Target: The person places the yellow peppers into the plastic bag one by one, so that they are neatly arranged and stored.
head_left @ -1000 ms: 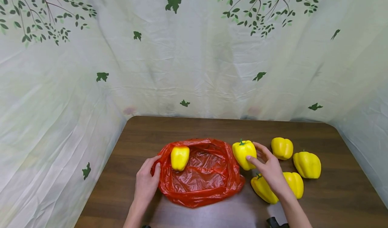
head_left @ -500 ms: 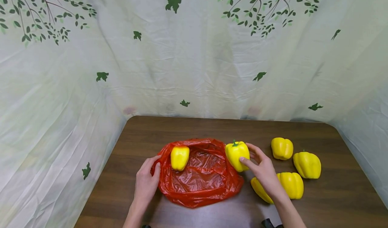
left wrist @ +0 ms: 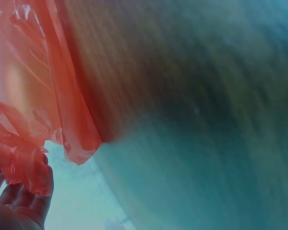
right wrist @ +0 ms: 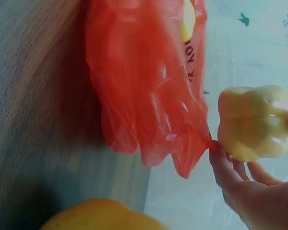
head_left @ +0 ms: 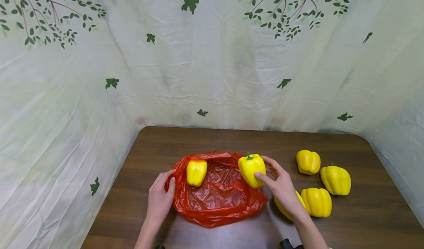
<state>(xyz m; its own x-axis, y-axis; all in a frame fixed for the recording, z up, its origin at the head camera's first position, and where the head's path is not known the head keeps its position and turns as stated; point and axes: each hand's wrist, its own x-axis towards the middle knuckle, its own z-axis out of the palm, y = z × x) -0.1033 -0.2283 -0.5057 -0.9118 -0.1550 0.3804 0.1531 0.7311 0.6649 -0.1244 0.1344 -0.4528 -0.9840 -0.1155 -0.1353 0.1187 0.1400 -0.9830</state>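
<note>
A red plastic bag (head_left: 218, 195) lies spread on the table with its mouth facing up. One yellow bell pepper (head_left: 197, 173) sits inside it at the left. My left hand (head_left: 160, 195) pinches the bag's left rim between thumb and fingers; in the left wrist view the hand (left wrist: 21, 201) grips the thin red film. My right hand (head_left: 278, 182) holds another yellow bell pepper (head_left: 252, 170), green stem up, over the right part of the bag's opening. In the right wrist view, that pepper (right wrist: 254, 122) is between thumb and fingers, with fingertips right at the bag's edge (right wrist: 192, 148).
Several more yellow bell peppers (head_left: 335, 180) lie on the brown wooden table (head_left: 371, 212) to the right, one partly hidden behind my right forearm. A pale cloth backdrop (head_left: 212, 72) with printed leaves rises behind and beside the table.
My right hand has carried its bell pepper leftward, from beside the bag's right rim to over the opening. The left hand stays in place on the rim.
</note>
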